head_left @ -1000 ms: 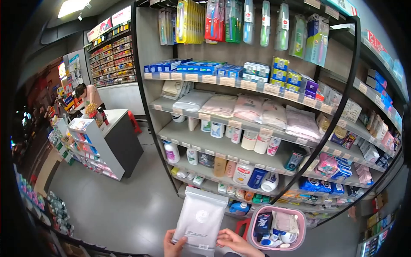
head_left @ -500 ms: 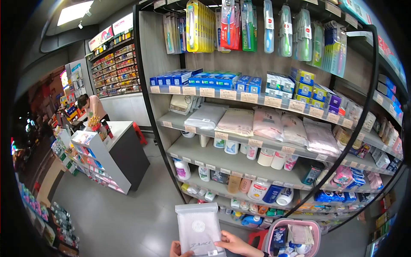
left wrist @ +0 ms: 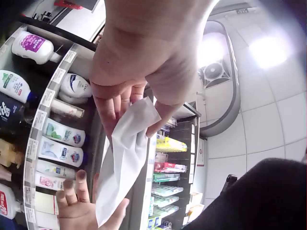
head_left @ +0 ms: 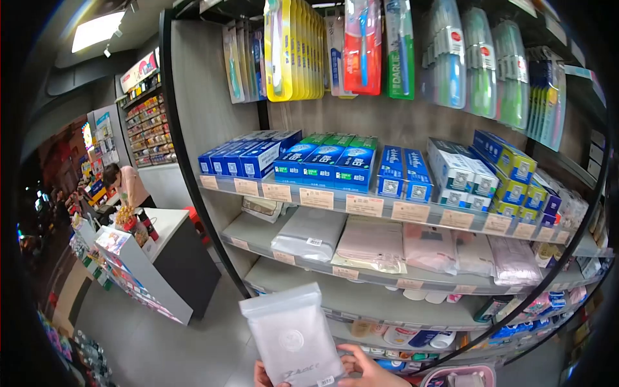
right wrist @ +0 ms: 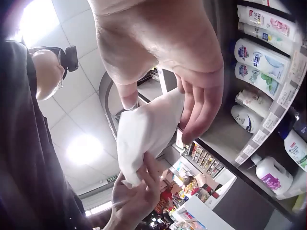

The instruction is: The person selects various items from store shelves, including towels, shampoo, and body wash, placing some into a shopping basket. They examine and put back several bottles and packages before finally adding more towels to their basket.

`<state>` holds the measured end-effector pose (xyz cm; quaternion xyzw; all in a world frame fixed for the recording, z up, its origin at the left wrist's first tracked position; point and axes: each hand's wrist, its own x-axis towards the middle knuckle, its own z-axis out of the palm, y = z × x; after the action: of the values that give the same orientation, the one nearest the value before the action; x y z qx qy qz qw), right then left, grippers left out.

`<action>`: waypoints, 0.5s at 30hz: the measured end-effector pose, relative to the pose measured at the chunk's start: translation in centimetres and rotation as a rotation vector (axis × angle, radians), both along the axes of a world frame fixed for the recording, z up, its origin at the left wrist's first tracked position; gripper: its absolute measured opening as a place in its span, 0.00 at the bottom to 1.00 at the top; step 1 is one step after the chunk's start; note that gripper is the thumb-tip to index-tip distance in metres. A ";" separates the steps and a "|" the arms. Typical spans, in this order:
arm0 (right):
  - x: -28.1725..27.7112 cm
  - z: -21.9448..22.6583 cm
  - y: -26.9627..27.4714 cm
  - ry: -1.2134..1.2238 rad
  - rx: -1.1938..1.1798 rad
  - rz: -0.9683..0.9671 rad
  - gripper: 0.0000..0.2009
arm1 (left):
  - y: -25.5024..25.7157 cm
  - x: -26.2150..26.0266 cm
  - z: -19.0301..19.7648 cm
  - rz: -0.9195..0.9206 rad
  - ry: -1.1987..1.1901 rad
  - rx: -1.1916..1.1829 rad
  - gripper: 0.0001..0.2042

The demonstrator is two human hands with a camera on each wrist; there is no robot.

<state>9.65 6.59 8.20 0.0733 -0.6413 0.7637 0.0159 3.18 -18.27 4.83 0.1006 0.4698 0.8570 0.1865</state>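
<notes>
A flat translucent white zip pouch with a round logo is held upright at the bottom of the head view, in front of the shop shelving. My left hand pinches its lower left corner and my right hand grips its lower right edge. In the left wrist view the left hand pinches the white pouch between thumb and fingers. In the right wrist view the right hand holds the pouch the same way, with the other hand's fingers below it.
Just behind the pouch, a shelf holds similar packaged cloths. Above them sit toothpaste boxes and hanging toothbrushes. A pink basket is at the bottom right. A counter display and a person stand to the left.
The view has moved closer to the shelving and tilted upward. The pouch stays in both hands, now raised in front of the cloth shelf. The pink basket has slid almost out of view.
</notes>
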 end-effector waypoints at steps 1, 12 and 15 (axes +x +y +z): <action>-0.3 0.0 -0.2 -0.053 0.000 0.044 0.31 | 0.0 -0.6 -0.4 -0.005 0.010 0.012 0.41; -7.4 0.7 -1.2 0.041 -0.062 -0.231 0.31 | -1.3 -11.7 -0.9 -0.372 0.189 0.150 0.31; -8.7 3.2 -1.4 0.119 -0.027 -0.486 0.31 | -2.2 -15.6 1.8 -0.541 0.248 0.153 0.17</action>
<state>0.96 5.22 11.40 -0.0383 -0.6278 0.7402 0.2379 -12.39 -20.50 6.64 0.3398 0.3792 0.7902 0.3410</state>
